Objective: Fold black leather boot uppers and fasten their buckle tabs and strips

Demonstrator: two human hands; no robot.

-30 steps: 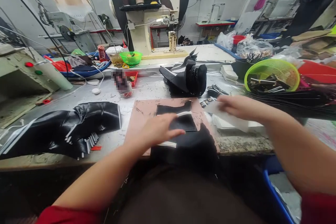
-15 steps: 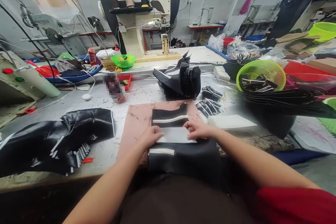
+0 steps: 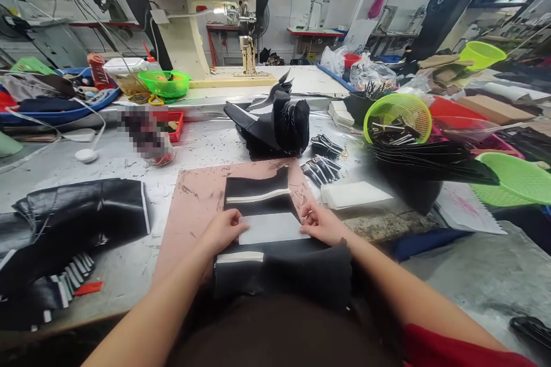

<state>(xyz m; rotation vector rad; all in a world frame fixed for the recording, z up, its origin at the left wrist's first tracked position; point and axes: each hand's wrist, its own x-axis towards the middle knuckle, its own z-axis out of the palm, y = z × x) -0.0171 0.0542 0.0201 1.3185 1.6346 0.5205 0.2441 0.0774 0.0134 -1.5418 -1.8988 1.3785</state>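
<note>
- Left hand (image 3: 224, 228): fingers curled in, thumb and forefinger drawn together on the left end of the white sheet (image 3: 270, 228).
- Right hand (image 3: 323, 225): thumb and forefinger nearly closed at the sheet's right end; other fingers loosely bent.
- White sheet lies flat across black material (image 3: 258, 183), above the near half of the pink board (image 3: 189, 195).
- Board sits by the worktop's (image 3: 198, 149) front edge. Pale strip (image 3: 258, 196) runs across the black material, beyond the sheet; second pale strip (image 3: 239, 257) on the near side.
- Near black part hangs past the board's near edge, toward the person; cannot tell whether all one piece.
- Stack of white sheets (image 3: 355, 195) off the board's right edge, by the worktop's front edge. Black straps (image 3: 321, 170) just behind it.
- Bundled black pieces (image 3: 275, 123) behind the board's far edge.
- Folded black pieces (image 3: 99, 206) toward the worktop's front left corner.
</note>
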